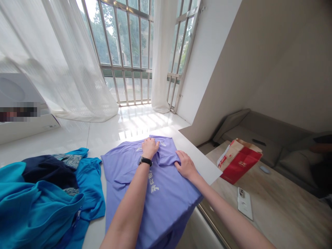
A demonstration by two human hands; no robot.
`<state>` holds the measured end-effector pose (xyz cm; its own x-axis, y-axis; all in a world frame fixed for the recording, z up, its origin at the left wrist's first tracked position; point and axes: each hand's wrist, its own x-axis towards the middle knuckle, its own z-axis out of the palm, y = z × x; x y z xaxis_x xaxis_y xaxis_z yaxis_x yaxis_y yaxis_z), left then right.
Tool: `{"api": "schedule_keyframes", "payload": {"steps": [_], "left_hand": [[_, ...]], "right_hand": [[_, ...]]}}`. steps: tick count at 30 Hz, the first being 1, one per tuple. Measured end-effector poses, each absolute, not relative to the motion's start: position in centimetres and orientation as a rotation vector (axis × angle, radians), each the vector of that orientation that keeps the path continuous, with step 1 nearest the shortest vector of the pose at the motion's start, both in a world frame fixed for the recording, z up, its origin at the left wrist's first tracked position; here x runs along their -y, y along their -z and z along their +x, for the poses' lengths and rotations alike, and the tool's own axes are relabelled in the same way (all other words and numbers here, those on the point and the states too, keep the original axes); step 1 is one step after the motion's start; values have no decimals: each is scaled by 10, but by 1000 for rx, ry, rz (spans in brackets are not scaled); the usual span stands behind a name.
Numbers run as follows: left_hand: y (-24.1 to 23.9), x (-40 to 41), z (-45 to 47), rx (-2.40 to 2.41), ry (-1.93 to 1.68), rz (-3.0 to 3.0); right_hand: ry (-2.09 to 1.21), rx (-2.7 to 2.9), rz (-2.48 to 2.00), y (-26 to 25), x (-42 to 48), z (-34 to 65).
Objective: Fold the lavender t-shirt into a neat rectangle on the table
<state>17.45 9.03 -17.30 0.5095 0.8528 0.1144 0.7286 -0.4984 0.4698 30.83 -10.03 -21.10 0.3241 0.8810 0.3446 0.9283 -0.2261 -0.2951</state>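
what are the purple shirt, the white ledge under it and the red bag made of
Purple shirt: soft knit fabric, perhaps polyester or a cotton blend; it creases and drapes over the edge. White ledge: polished stone or tile, judging by its glossy window reflections. Red bag: stiff paper, with a brown kraft-looking inside.

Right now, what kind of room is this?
Probably a living room at home: a grey sofa, a tall barred window with sheer curtains, and a purple shirt spread on a white ledge.
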Motion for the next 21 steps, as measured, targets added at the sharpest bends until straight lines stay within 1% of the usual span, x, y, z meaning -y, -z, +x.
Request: {"api": "schedule_keyframes", "payload": {"steps": [6,14,18,21], "left_hand": [[176,-94,179,-1250,-464,2407],[170,-118,162,-1172,-347,2391],[174,-118,159,-1227,-316,2375],[177,-116,159,-1251,-302,2366]], "right_hand": [[203,1566,-2190,207,100,307],[283,1504,-2293,200,102,302],[208,1481,-2337,195,103,300],[56,1474,-2426,181,113,303]]}}
